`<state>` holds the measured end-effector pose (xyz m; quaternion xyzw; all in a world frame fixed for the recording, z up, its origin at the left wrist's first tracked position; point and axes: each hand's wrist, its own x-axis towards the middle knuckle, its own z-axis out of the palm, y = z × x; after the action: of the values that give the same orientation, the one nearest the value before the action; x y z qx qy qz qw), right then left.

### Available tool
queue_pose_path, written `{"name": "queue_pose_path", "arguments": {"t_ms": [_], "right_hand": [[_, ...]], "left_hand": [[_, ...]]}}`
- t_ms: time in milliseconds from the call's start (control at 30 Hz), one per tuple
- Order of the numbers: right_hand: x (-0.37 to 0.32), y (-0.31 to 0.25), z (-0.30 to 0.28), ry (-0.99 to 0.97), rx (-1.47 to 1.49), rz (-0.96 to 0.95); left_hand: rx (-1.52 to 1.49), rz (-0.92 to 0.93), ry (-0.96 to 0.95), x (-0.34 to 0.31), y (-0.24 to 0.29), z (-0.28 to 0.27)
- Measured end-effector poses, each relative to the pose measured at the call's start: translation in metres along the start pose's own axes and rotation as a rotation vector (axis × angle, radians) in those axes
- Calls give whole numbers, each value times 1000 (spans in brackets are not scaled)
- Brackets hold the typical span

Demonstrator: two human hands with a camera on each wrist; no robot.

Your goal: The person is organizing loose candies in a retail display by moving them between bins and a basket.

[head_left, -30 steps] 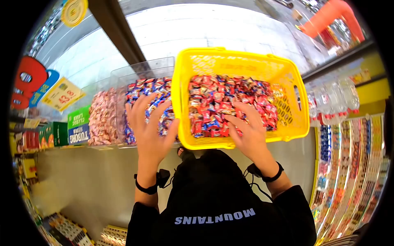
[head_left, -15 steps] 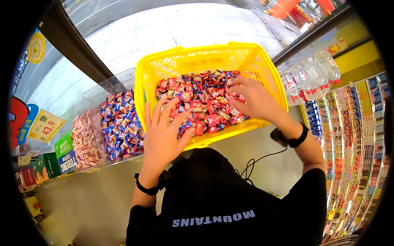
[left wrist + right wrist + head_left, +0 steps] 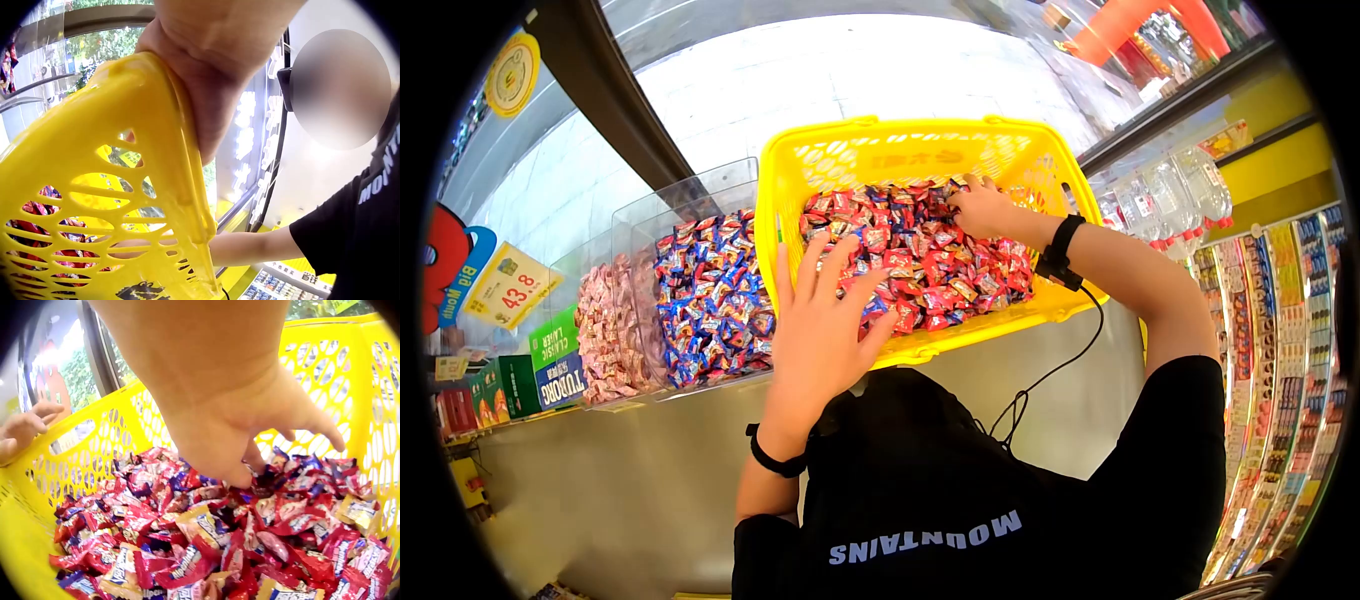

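Observation:
A yellow plastic basket (image 3: 920, 355) with slotted walls holds a thick layer of wrapped candies (image 3: 930, 270), mostly red, with some blue and gold. My left hand (image 3: 820, 320) lies over the basket's left rim, fingers spread and fairly straight; in the left wrist view the heel of that hand (image 3: 200, 87) is right at the rim. Inside the basket my right hand (image 3: 988, 212) reaches to the far right of the pile. The right wrist view shows this hand (image 3: 225, 419) angled down, thumb tip among the candies and other fingers spread apart above them.
Left of the basket, clear bins hold blue-and-red candies (image 3: 710, 310) and pink candies (image 3: 608, 330). Beer cartons (image 3: 555, 360) and a price sign (image 3: 512, 290) stand farther left. Water bottles (image 3: 1165, 200) are at the right, near packed shelves (image 3: 1280, 380). A window frame (image 3: 605, 90) rises behind.
My right hand has moved from the near middle of the candy pile to its far right. The left hand keeps to the left rim. The head view has shifted, then partly swung back.

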<state>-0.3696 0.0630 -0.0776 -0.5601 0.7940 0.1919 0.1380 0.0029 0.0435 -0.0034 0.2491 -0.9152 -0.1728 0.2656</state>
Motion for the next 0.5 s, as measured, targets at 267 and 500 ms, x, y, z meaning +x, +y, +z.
{"name": "queue_pose_path", "arguments": {"t_ms": [267, 500], "right_hand": [[11, -6, 12, 88, 22, -9], [15, -4, 3, 97, 56, -49]], "left_hand": [[10, 9, -19, 1, 0, -4], [10, 11, -13, 2, 0, -3]]}}
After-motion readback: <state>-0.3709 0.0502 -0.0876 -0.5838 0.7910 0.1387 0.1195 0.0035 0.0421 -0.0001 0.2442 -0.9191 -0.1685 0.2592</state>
